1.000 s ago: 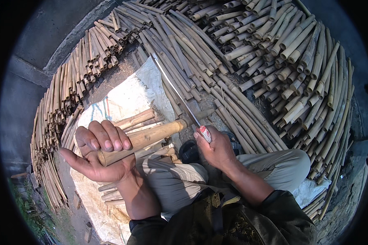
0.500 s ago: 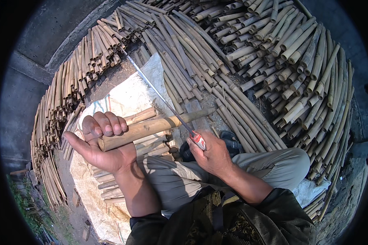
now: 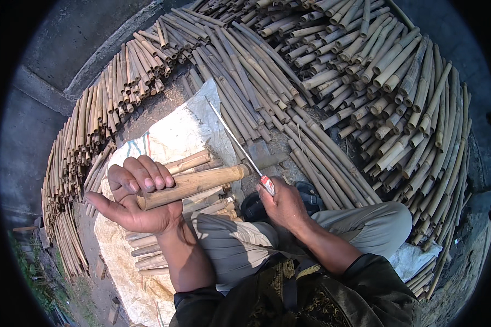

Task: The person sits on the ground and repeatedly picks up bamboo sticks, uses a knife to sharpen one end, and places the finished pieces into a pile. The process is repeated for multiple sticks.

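In my left hand, palm up, lies a pale bamboo piece. The fingers curl over its near end while the thumb stretches out to the left. My right hand is closed round the red and white handle of a long knife. Its narrow blade slants up and to the left, passing over the far end of the bamboo. Whether blade and bamboo touch, I cannot tell. Past the blade a darker length runs on in line with the bamboo. Under my left hand, cut bamboo pieces are stacked on a white sack.
Large piles of bamboo poles rise to the right, with more poles stacked along the grey wall at the left. Loose poles lie on the ground ahead. My bent legs and dark footwear are close below the hands.
The knife's blade has swung and looks shorter now, its tip lower and farther right. My right hand has shifted slightly right. The bamboo has moved a little right and down in my left hand.
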Available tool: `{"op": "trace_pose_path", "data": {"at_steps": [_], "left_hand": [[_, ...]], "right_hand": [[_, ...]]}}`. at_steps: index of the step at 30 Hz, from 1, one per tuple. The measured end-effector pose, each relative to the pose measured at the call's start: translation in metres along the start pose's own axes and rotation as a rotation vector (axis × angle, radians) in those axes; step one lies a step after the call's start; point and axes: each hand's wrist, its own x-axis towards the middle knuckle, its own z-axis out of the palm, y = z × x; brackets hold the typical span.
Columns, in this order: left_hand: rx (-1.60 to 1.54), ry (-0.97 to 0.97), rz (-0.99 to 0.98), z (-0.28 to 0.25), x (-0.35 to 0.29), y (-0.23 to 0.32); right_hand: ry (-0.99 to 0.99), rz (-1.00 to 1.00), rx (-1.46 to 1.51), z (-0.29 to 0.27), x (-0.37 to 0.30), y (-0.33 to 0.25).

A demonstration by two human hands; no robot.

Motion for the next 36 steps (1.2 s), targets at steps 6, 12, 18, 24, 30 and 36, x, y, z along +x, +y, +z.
{"op": "trace_pose_path", "data": {"at_steps": [6,12,18,24,30,36], "left_hand": [[0.006,-0.029,-0.024,0.005,-0.001,0.000],[-0.079,-0.070,-0.086,0.003,0.003,0.000],[-0.050,0.003,-0.112,0.001,0.002,0.002],[-0.065,0.069,-0.212,-0.002,0.002,0.005],[-0.160,-0.231,-0.254,-0.011,0.008,0.006],[-0.273,-0.415,-0.322,-0.012,0.007,0.008]], "right_hand": [[0.009,-0.129,0.177,-0.003,0.001,-0.003],[-0.042,-0.087,0.102,-0.006,-0.005,-0.007],[-0.051,-0.079,0.091,-0.005,0.001,-0.002],[-0.091,0.038,0.093,-0.007,0.003,0.005],[-0.099,-0.018,0.031,-0.007,0.001,-0.002],[-0.126,-0.038,0.181,-0.015,0.001,-0.003]]}}
